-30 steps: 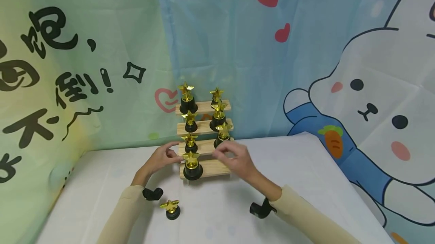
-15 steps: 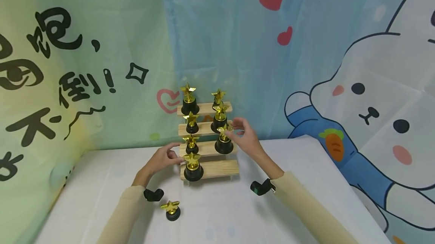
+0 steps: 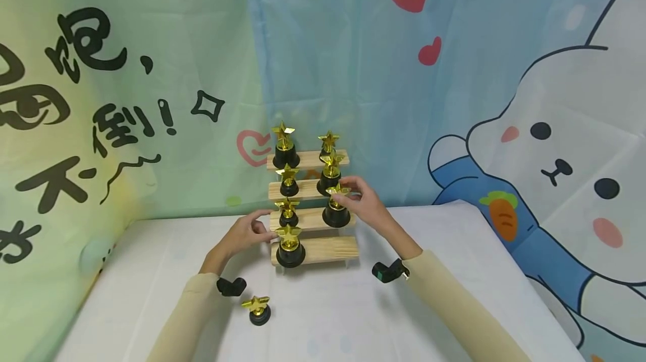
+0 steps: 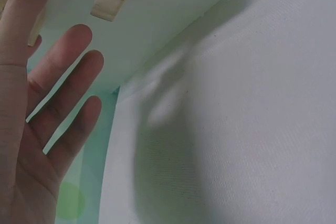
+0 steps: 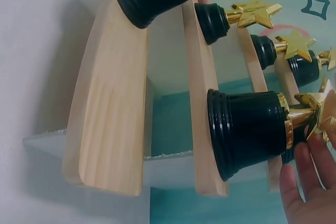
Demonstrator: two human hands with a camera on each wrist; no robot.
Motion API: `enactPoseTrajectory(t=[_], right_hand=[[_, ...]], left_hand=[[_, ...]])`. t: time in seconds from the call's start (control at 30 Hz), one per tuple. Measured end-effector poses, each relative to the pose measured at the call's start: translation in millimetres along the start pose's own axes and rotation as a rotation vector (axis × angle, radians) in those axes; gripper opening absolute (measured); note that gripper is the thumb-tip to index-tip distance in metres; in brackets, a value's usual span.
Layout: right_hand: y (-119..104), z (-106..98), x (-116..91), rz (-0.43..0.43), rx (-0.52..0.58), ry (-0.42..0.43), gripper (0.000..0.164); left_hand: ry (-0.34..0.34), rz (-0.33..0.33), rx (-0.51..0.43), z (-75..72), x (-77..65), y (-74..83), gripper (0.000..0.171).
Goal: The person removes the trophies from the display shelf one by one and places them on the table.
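Note:
A tiered wooden display stand (image 3: 330,250) bears several gold star trophies with black bases. At its left end my left hand (image 3: 244,236) holds the edge of the second tier from the front between thumb and forefinger. The other fingers (image 4: 65,85) extend freely in the left wrist view. On that same tier, at the right, stands a trophy (image 5: 249,129) upright. My right hand (image 3: 365,205) pinches its gold star, with the fingertips (image 5: 304,158) visible in the right wrist view. Another trophy (image 3: 290,250) stands on the front tier's left side.
A small trophy (image 3: 258,312) stands on the white tablecloth (image 3: 323,317) in front of the stand, near the left forearm. Behind the stand hangs a printed cloth backdrop (image 3: 343,70). More trophies occupy both sides of the upper tiers.
My right hand has moved up and back from in front of the lower tiers to the star of the right-hand trophy. The left hand has stayed at the stand's left end.

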State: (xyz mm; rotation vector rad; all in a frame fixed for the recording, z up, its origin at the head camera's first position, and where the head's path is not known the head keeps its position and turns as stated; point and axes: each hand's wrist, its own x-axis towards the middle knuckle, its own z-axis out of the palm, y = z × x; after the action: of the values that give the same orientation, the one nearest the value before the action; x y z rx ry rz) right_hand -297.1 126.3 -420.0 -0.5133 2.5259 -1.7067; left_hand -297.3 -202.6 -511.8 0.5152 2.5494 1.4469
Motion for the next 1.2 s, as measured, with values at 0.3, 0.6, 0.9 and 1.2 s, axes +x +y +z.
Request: enactPoseTrajectory(t=[0.3, 0.6, 0.9, 1.2], right_hand=[[-20.0, -2.7, -8.9, 0.046, -0.007, -0.014, 0.041], [5.6, -0.1, 0.9, 0.021, -0.019, 0.028, 0.046], [11.1, 1.0, 1.7, -0.027, -0.092, 0.071, 0.044], [11.0, 1.6, 0.8, -0.035, -0.115, 0.073, 0.042]], left_hand=[[-0.003, 0.01, -0.012, 0.7, 2.4, -3.7, 0.065], [-0.037, 0.002, -0.019, -4.4, -8.9, 23.5, 0.064], [-0.018, 0.002, -0.024, -1.3, -3.8, 12.3, 0.065], [0.004, 0.004, -0.017, 1.0, 0.8, -1.7, 0.068]])
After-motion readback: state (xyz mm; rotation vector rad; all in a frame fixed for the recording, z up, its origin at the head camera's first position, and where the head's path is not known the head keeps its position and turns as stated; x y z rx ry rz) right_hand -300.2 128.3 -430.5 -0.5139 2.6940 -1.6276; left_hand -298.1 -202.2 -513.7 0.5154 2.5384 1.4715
